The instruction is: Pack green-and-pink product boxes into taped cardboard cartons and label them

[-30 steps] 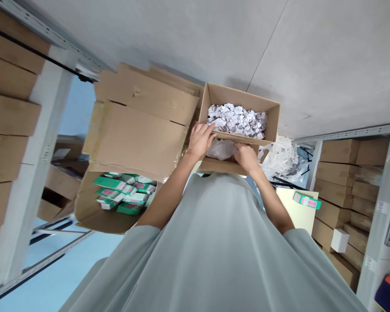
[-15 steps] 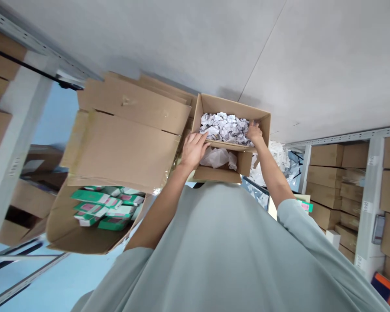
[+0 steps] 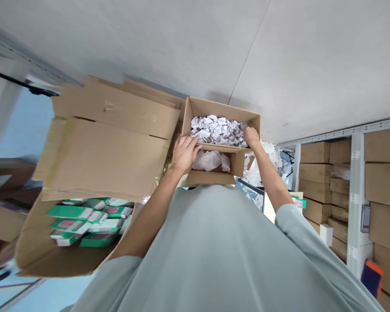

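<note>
crumpled paper (image 3: pixel 218 130) in open box (image 3: pixel 221 108) | packets carton (image 3: pixel 84 242) left

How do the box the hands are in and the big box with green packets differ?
The small box holds crumpled white paper; the large box holds green-and-pink packets. The left hand and right hand touch the small box; the large box is untouched. Both are brown cardboard, open.

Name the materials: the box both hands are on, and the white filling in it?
Box: corrugated cardboard by the look, matte brown, with raw flap edges. Filling: probably crumpled paper, white with grey print, sharply creased. Left hand rests on the box's near edge; right hand reaches into the filling.
</note>
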The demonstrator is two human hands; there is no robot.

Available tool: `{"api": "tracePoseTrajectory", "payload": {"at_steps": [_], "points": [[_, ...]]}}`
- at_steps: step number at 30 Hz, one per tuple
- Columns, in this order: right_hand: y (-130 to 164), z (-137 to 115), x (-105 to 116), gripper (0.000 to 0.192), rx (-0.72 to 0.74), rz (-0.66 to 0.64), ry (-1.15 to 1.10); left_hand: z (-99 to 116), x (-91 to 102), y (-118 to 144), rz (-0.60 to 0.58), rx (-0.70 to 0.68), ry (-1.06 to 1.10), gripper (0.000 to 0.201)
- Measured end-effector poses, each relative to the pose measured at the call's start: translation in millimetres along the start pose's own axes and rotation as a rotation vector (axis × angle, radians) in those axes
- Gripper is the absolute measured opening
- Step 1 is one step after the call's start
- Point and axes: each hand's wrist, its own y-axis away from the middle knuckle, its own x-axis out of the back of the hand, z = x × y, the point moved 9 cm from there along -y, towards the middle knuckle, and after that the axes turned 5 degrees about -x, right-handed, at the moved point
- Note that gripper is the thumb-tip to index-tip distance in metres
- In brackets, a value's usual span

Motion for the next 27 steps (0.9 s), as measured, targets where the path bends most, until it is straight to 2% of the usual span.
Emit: {"api": "tracePoseTrajectory", "payload": {"at_steps": [5,8,11,14,17,19,20,22,24,27], "points": [[17.8,-0.2,-9.0,0.060,-0.008,-0.027,0.011,-2.0,-1.6,0.1,-0.001,0.007,0.001,0.057],[27.8,-0.9,-8.6,0.051,0.006,-0.007,-0.002,-1.2,-3.3,-0.4,-0.019,0.002,0.004,0.059],[55.9,-3.5,5.9,0.043,0.112,0.213,-0.141,1.5,-2.1,1.1,-0.020,-0.014,0.028,0.061],[114.7,6.0,15.5,0.038,0.206,0.522,-0.387,6.1,8.3,12.2,0.036,-0.030,0.064,0.066],[172.1,29.2,2.6,0.037,0.123,0.707,-0.563,7.8,23.9,36.7,0.121,0.000,0.092,0.076],[189.5,38.2,-7.6,0.036,0.050,0.738,-0.594,6.5,30.1,55.0,0.156,0.036,0.106,0.078],[188.7,38.8,-10.1,0.035,0.027,0.724,-0.579,5.9,30.6,62.6,0.159,0.050,0.114,0.077],[167.7,33.3,-9.6,0.032,0.007,0.633,-0.495,5.1,26.9,72.6,0.143,0.072,0.137,0.075],[127.6,25.3,-6.9,0.030,-0.023,0.472,-0.368,4.6,19.8,76.3,0.120,0.101,0.166,0.075],[63.8,20.5,-11.5,0.032,-0.133,0.163,-0.196,5.8,9.5,77.4,0.096,0.157,0.195,0.077]]}}
